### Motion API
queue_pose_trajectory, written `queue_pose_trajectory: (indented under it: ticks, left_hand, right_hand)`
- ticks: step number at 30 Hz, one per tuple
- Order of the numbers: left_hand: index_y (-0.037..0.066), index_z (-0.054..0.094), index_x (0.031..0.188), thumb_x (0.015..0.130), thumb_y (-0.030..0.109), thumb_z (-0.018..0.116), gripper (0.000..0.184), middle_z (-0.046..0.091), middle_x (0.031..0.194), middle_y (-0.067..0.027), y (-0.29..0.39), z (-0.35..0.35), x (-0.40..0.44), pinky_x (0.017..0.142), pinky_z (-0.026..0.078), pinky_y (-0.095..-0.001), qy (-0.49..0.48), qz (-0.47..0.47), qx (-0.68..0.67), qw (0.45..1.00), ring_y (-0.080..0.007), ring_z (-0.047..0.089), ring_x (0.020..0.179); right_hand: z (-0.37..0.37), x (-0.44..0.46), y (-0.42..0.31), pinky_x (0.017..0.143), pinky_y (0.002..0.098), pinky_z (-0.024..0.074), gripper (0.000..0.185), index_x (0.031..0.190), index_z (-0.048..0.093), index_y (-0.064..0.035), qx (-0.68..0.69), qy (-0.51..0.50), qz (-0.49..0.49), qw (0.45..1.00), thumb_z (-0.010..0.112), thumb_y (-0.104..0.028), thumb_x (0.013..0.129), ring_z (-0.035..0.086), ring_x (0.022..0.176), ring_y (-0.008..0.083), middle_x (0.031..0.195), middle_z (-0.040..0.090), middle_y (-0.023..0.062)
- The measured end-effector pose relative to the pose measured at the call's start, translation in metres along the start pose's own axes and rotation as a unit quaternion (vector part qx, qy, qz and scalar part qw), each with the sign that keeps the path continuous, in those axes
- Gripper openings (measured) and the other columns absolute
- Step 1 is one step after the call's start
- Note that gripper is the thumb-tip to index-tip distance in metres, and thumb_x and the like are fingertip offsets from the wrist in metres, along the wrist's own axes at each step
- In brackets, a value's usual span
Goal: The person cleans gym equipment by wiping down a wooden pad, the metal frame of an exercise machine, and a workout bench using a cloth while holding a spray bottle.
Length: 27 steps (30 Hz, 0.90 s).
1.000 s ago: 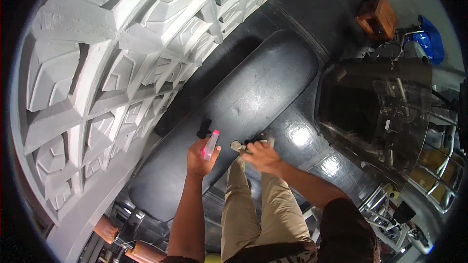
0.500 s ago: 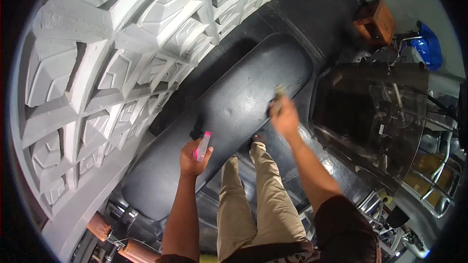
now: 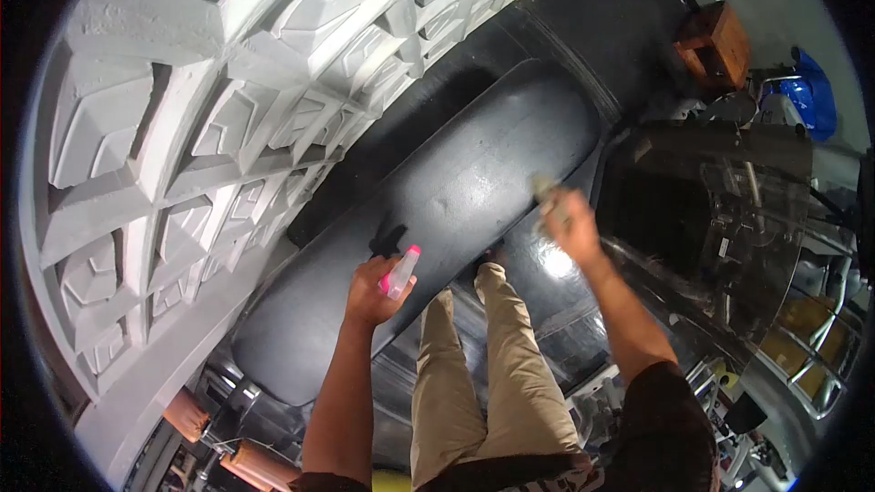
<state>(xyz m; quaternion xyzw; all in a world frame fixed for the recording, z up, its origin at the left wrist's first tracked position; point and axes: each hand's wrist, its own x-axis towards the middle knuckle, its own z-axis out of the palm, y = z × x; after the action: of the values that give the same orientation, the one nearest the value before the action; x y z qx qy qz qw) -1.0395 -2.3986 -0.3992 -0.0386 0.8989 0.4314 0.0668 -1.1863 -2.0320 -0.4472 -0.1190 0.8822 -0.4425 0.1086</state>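
A long black padded bench (image 3: 474, 178) runs diagonally through the middle, its smooth top catching the light. Over its near half, my left hand (image 3: 369, 296) is wrapped round a small clear spray bottle (image 3: 401, 275) with pink parts. My right hand (image 3: 574, 226) is at the bench's right edge, fingers closed on a small pale tan thing (image 3: 544, 189), perhaps a cloth or sponge; motion smears it. Whether that thing touches the bench I cannot tell.
A white moulded lattice wall (image 3: 228, 128) rises along the left. To the right stands a dark see-through panel (image 3: 702, 219), with metal frames beyond. A wooden box (image 3: 715, 47) and a blue object (image 3: 811, 105) are at the far right. Orange rollers (image 3: 260, 466) lie at lower left.
My right hand has moved right and slightly down with the tan thing, toward the bench's edge. My left hand and the spray bottle appear slightly further right; the whole view has shifted a little.
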Motion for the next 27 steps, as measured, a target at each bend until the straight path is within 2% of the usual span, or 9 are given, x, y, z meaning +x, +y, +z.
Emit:
queue_pose_trajectory:
  ticks: [3,7,10,12,14,19,23,24,27]
  left_hand:
    - [0.008,0.069,0.093,0.075,0.017,0.080,0.023,0.064,0.076,-0.0122,-0.002,-0.003,0.002,0.062,0.050,-0.0451,-0.023,0.001,-0.009,1.000,-0.0363,0.062,0.069]
    - [0.009,0.069,0.094,0.075,0.018,0.081,0.024,0.064,0.077,-0.0122,-0.002,-0.003,0.000,0.062,0.050,-0.0450,-0.026,-0.028,-0.029,0.999,-0.0361,0.063,0.069]
    - [0.008,0.069,0.092,0.075,0.019,0.081,0.023,0.064,0.076,-0.0124,0.001,0.001,0.000,0.062,0.050,-0.0450,-0.002,-0.040,-0.030,0.999,-0.0361,0.063,0.070]
    - [0.008,0.069,0.092,0.074,0.018,0.080,0.023,0.064,0.076,-0.0125,0.002,0.001,-0.001,0.063,0.050,-0.0445,0.013,-0.049,-0.037,0.998,-0.0356,0.064,0.071]
    - [0.007,0.070,0.093,0.074,0.017,0.080,0.024,0.064,0.076,-0.0124,0.002,-0.002,-0.003,0.063,0.050,-0.0435,0.026,-0.061,-0.046,0.997,-0.0343,0.064,0.070]
    - [0.006,0.070,0.099,0.074,0.014,0.079,0.028,0.062,0.075,-0.0116,-0.007,-0.002,-0.006,0.063,0.049,-0.0393,0.070,-0.085,-0.108,0.988,-0.0308,0.062,0.067]
    - [0.005,0.070,0.099,0.075,0.013,0.079,0.026,0.061,0.074,-0.0109,-0.010,-0.001,-0.010,0.062,0.049,-0.0384,0.078,-0.097,-0.115,0.986,-0.0299,0.062,0.066]
    - [0.005,0.070,0.099,0.075,0.013,0.079,0.026,0.061,0.074,-0.0111,-0.009,-0.002,-0.012,0.062,0.048,-0.0385,0.078,-0.093,-0.119,0.985,-0.0298,0.062,0.066]
    - [0.005,0.071,0.099,0.075,0.013,0.079,0.027,0.061,0.074,-0.0113,-0.009,-0.005,-0.008,0.062,0.048,-0.0385,0.084,-0.082,-0.124,0.985,-0.0294,0.062,0.066]
  right_hand:
    - [-0.039,0.057,-0.004,0.091,0.0391,0.0518,0.040,0.128,0.057,-0.0036,-0.041,0.168,0.154,0.973,0.065,-0.028,0.098,0.068,0.105,0.0317,0.116,0.068,0.0224]
    - [-0.020,0.084,0.022,0.094,0.0447,0.0515,0.050,0.128,0.057,-0.0042,-0.128,0.129,0.304,0.935,0.067,-0.039,0.094,0.066,0.110,0.0429,0.117,0.068,0.0273]
    - [0.043,0.073,-0.014,0.085,0.0505,0.0544,0.039,0.116,0.059,-0.0022,-0.206,0.130,0.192,0.951,0.066,-0.030,0.090,0.067,0.097,0.0463,0.106,0.069,0.0261]
    - [0.084,0.060,-0.067,0.083,0.0497,0.0561,0.034,0.114,0.061,-0.0042,-0.195,0.047,0.171,0.965,0.068,-0.023,0.086,0.069,0.093,0.0427,0.105,0.069,0.0234]
    - [0.126,0.035,-0.094,0.079,0.0451,0.0573,0.031,0.108,0.063,-0.0079,-0.184,-0.017,0.051,0.982,0.070,-0.020,0.080,0.070,0.091,0.0333,0.099,0.069,0.0164]
    - [0.151,-0.018,-0.127,0.084,0.0476,0.0560,0.042,0.125,0.061,-0.0122,-0.221,-0.321,-0.186,0.902,0.065,-0.022,0.084,0.063,0.111,0.0342,0.124,0.061,0.0145]
    - [0.123,0.002,-0.091,0.091,0.0489,0.0544,0.039,0.130,0.059,-0.0222,-0.303,-0.381,-0.224,0.844,0.057,-0.031,0.092,0.061,0.115,0.0345,0.127,0.059,0.0156]
    - [0.098,0.033,-0.108,0.092,0.0473,0.0546,0.038,0.131,0.057,-0.0209,-0.286,-0.445,-0.083,0.845,0.052,-0.034,0.095,0.062,0.114,0.0331,0.127,0.059,0.0162]
    - [0.064,0.064,-0.057,0.083,0.0473,0.0561,0.036,0.125,0.059,-0.0216,-0.354,-0.161,-0.025,0.921,0.061,-0.029,0.091,0.065,0.105,0.0342,0.120,0.060,0.0156]
